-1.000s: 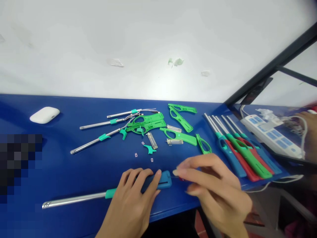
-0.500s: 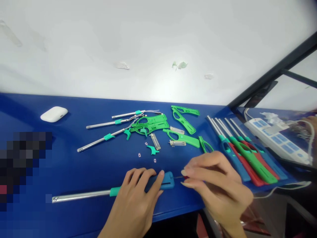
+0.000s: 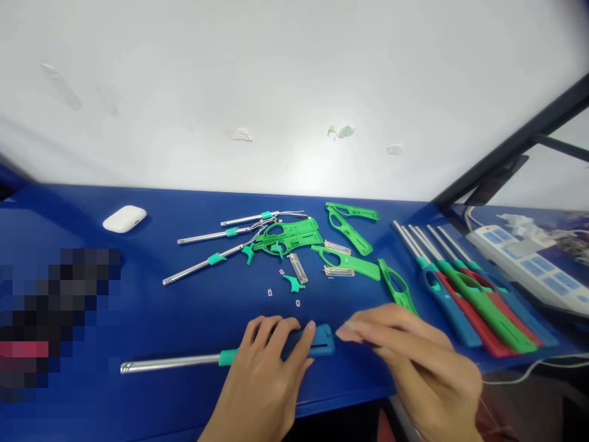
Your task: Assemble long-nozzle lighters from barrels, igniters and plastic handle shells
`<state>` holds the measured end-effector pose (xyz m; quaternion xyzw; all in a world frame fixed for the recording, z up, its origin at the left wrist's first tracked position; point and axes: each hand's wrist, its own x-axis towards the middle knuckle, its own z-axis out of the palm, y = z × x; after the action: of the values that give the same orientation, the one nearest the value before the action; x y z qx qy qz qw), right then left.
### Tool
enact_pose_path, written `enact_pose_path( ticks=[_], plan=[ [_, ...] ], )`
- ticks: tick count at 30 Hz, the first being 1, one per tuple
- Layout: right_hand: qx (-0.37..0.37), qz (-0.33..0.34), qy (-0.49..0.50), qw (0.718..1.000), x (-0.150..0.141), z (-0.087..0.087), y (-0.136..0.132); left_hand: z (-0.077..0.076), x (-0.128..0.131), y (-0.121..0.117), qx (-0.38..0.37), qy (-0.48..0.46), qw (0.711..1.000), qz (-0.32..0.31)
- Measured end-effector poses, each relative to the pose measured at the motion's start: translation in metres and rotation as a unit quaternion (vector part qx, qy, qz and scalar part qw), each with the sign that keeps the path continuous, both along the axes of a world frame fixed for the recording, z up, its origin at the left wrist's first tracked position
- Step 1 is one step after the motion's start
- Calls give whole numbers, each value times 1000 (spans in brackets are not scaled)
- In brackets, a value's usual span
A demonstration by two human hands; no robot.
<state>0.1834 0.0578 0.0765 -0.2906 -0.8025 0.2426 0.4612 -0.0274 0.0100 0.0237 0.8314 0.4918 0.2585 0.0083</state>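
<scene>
My left hand (image 3: 271, 362) lies over a long-nosed gas lighter (image 3: 326, 339) with a blue handle, its fingers wrapped around it and holding it down on the blue table. The lighter's metal tube (image 3: 175, 363) points left. At the handle's butt end, my right hand (image 3: 409, 356) is closed in a pinch on a thin metal-shafted tool, mostly hidden by the fingers. Its tip sits close to the butt; whether it touches cannot be made out. Beyond the hands lie green handle halves (image 3: 289, 236), a teal trigger (image 3: 293, 283) and clear fuel tanks (image 3: 298, 268).
Several whole lighters (image 3: 478, 301) in blue, red and green lie side by side at right, near a white power strip (image 3: 534, 264). Loose metal tubes with wires (image 3: 205, 268) lie at back left. A white earbud case (image 3: 124, 219) stands far left, behind a pixelated patch.
The whole view has shifted, so the table's things appear farther right and slightly lower. My right fingers have turned on the tool, and its red part no longer shows.
</scene>
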Motion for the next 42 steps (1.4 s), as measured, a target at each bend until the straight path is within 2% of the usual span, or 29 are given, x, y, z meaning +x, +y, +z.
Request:
enact_pose_path(
  ticks=[2,4,6,8,11,13,16,18,21,26,30,36,42],
  plan=[
    [23,-41,43,998,-1,-2,0,1,0,0,-1,-1,1000,-1],
    [26,-72,31,997,-1,-3,-1,1,0,1,-2,-4,1000,-1],
    [-1,-50,-7,999,0,-3,-2,1,0,1,-2,-8,1000,4],
    [-24,-18,-2,1000,2,-3,-3,1,0,1,-3,-10,1000,5],
    [5,-39,54,998,2,-3,-3,0,1,1,-4,-12,1000,6],
    [16,-55,29,998,3,-2,-2,0,1,2,-3,-13,1000,8],
    [-13,-26,-30,999,4,-1,1,-1,1,2,-2,-14,1000,8],
    [-9,-23,-11,1000,4,-2,2,-1,1,1,-1,-12,1000,6],
    [22,-59,20,998,3,-1,1,-1,1,-1,3,-8,1000,5],
    [-20,-6,-20,1000,2,0,-4,-3,3,-1,2,-6,1000,10],
    [15,-57,44,997,0,-5,-2,-2,2,0,2,-5,1000,7],
    [-55,-14,-3,998,-2,-2,-1,-2,1,0,-1,-3,1000,11],
    [-26,-65,28,997,-7,-2,-2,-2,0,2,3,-7,1000,7]
  ],
)
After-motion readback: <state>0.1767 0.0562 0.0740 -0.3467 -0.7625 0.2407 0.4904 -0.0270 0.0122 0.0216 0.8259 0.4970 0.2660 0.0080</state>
